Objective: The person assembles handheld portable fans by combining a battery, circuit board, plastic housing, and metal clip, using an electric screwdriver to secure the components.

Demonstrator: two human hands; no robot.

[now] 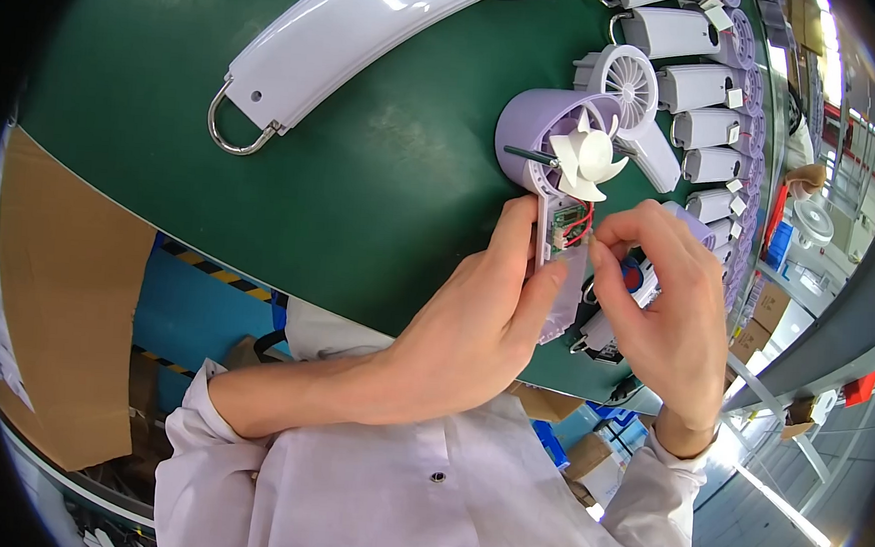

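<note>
Looking down at a green work surface [362, 199], with a big curved white housing [352, 28] up at 11 o'clock and a row of white fan handles [704, 89] stacked at 2 o'clock. Left hand [474, 326] grips the handle of an open lilac handheld fan [563, 181], dead centre. Right hand [661, 307], at 3 o'clock of it, pinches at the red wires [581, 222] by the little circuit board [566, 224]. White blade [587, 157] sits on top.

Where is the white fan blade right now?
The fan blade sits in the purple fan shell's round head, just above the left hand and right hand.
</note>
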